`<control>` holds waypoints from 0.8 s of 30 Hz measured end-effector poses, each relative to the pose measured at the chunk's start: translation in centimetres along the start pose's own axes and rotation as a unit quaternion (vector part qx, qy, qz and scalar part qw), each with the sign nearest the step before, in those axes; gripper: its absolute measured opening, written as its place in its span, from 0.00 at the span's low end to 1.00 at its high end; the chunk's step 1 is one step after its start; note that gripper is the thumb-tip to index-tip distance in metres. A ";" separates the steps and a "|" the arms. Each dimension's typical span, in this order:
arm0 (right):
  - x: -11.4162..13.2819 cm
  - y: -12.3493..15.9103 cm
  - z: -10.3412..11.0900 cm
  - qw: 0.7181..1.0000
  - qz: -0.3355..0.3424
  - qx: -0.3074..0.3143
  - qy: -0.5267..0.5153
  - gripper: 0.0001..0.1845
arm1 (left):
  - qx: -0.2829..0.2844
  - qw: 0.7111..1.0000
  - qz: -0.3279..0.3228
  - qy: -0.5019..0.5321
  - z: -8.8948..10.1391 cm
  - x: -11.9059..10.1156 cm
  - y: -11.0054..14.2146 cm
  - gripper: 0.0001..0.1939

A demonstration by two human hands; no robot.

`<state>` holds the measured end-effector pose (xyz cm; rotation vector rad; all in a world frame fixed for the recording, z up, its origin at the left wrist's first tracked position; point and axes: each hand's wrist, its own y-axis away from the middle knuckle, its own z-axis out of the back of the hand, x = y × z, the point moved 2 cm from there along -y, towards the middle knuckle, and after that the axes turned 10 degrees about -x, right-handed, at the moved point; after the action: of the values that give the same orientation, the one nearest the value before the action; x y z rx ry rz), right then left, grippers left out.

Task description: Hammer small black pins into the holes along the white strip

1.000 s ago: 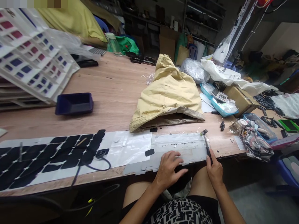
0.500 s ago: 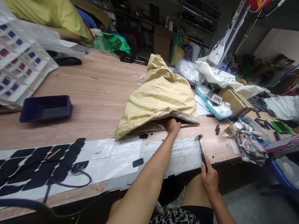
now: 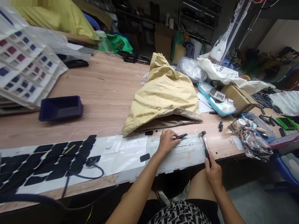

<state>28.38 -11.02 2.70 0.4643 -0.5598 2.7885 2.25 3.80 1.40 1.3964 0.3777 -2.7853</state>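
My left hand (image 3: 167, 142) is closed, pinching a small, slender black piece (image 3: 182, 136) over the pale work board (image 3: 187, 152). The exact kind of this piece cannot be made out. Wrapped round the black handle of a small hammer (image 3: 205, 146) is my right hand (image 3: 213, 174), at the table's front edge. The hammer's head points away from me, at the right end of the board. Just beyond my left hand lies a big tan sack (image 3: 165, 93), its open mouth facing me and its inside dark.
To the left are a white sheet with black rounded patches (image 3: 77, 152), a cable (image 3: 100, 171) and a dark blue tray (image 3: 60, 109). At right stand blue baskets (image 3: 221, 107), a calculator (image 3: 217, 94), a jar (image 3: 236, 126) and patterned cloth (image 3: 253, 143). Another person's yellow sleeve (image 3: 63, 21) shows top left.
My left hand has come out of the sack's mouth towards me, with the slender black piece in its fingers. My right hand still holds the hammer. The view has shifted slightly left.
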 end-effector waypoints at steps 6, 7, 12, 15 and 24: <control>-0.2 -0.2 0.3 0.998 -0.005 -0.005 -0.058 0.27 | 0.004 0.999 -0.047 0.002 -0.2 0.5 2.1 0.08; -0.2 -0.2 0.4 0.997 -0.003 -0.009 -0.079 0.27 | 0.006 0.999 -0.047 0.000 -0.2 0.4 2.0 0.08; 1.0 0.8 1.5 0.986 0.035 -0.042 -0.158 0.25 | 0.005 0.999 -0.048 0.000 0.1 0.0 1.8 0.07; 2.6 1.4 2.2 0.981 0.081 -0.031 -0.172 0.24 | 0.005 0.999 -0.043 0.001 0.1 -0.1 1.9 0.06; 4.8 1.9 1.9 0.977 0.150 -0.015 -0.150 0.21 | 0.006 1.000 -0.021 0.009 0.1 -0.2 1.8 0.06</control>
<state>23.89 -12.56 5.42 0.8707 -0.7962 3.0062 2.48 2.04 1.20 1.4330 0.3947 -2.8156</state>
